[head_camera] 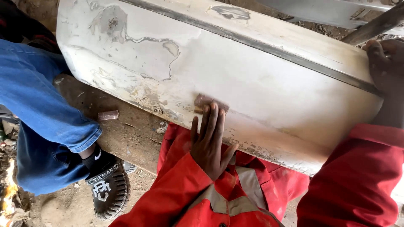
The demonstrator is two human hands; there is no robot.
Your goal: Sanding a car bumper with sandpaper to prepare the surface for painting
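Bumper panel [252, 80], white, car body part, lying across the lap of a person in red coveralls [235, 197], spanning most of the frame from upper left to right. Paint worn and flaking along lower edge; grey filler patches at upper left; dark trim strip [269, 48] running diagonally along the top face.

Left hand [209, 143]: flat, fingers extended and together, pressing a small brownish piece of sandpaper [207, 101] against the panel's lower face. Fingertips on the paper, palm off the lower edge. Not a clenched grip, just pressed down flat on it.

Right hand [385, 63]: at the panel's right end, fingers curled over the top edge just where the trim strip ends, gripping the panel there. Red sleeve [357, 176] below it.

Reflective grey bands visible on the coveralls between the arms.

Left of frame: another person's leg in blue jeans [42, 109], black sock, black shoe with white markings [107, 189], standing on dirt ground [71, 206]. Well apart from both hands.

Small pale rectangular block [108, 114] on the brown surface just under the panel's left part, near the jeans cuff.

More pale panelling [332, 10] at top right, behind the bumper; grey bar [374, 26] slanting in front of it, near the right hand.
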